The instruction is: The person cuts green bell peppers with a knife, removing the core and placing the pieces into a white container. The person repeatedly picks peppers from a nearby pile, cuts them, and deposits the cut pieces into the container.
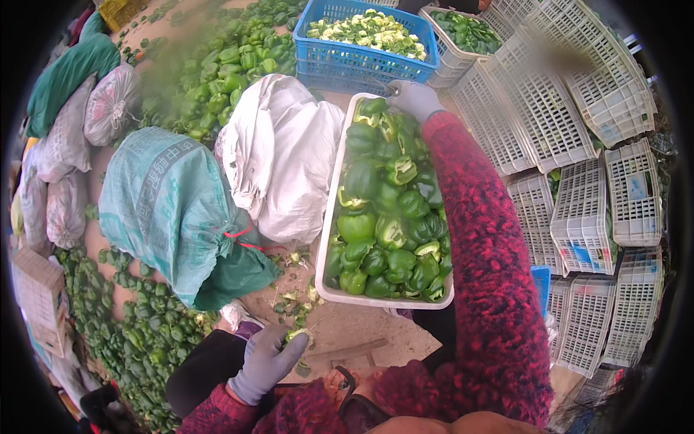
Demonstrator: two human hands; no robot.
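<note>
A white crate [332, 217] full of green bell peppers [387, 217] rests in front of me, tilted lengthwise away. My right hand [412, 98], in a grey glove with a red knitted sleeve, grips the crate's far rim. My left hand [269, 359], also gloved in grey, is low near my lap and holds a small pale-green pepper piece [298, 335]. Pepper scraps [293, 300] lie on the ground between the hand and the crate.
A blue crate [311, 54] of cut pepper pieces stands beyond the white one. Stacked white crates [571, 130] fill the right side. A teal woven sack [166, 206], white sacks [282, 152] and loose green peppers [224, 72] lie to the left.
</note>
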